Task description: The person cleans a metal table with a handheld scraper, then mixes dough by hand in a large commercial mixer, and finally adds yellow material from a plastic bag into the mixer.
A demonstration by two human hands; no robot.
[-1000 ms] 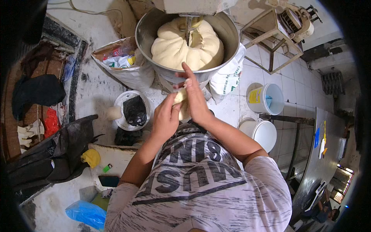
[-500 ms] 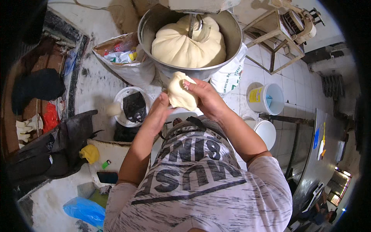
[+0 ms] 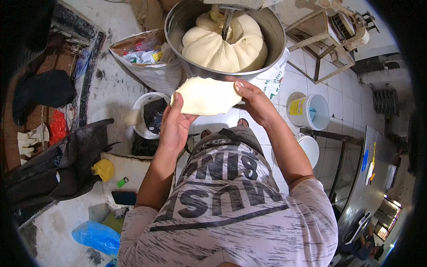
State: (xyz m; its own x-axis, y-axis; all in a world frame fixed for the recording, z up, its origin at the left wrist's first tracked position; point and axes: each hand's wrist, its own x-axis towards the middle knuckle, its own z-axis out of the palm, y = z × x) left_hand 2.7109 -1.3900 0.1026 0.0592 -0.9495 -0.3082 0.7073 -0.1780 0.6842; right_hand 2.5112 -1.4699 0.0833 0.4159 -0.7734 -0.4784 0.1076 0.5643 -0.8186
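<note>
A pale, flattened piece of dough (image 3: pixel 205 98) is stretched sideways between my hands, in front of a steel mixing bowl (image 3: pixel 278 49). My left hand (image 3: pixel 174 120) grips its left end with the thumb on top, and my right hand (image 3: pixel 253 100) pinches its right end. A large mass of dough (image 3: pixel 224 53) fills much of the bowl around a metal mixer shaft (image 3: pixel 227 24) hanging from the machine head above.
An open sack (image 3: pixel 155 75) and a bucket (image 3: pixel 138 124) stand left of the bowl. White buckets (image 3: pixel 321 101), a rusty-framed machine (image 3: pixel 324 44) and a steel table (image 3: pixel 371 138) are at right. A person (image 3: pixel 364 244) is at the far lower right. My feet (image 3: pixel 242 121) show below.
The small dough piece went from bunched between closely held hands to a wider, flat sheet. My hands have moved apart to either side of it.
</note>
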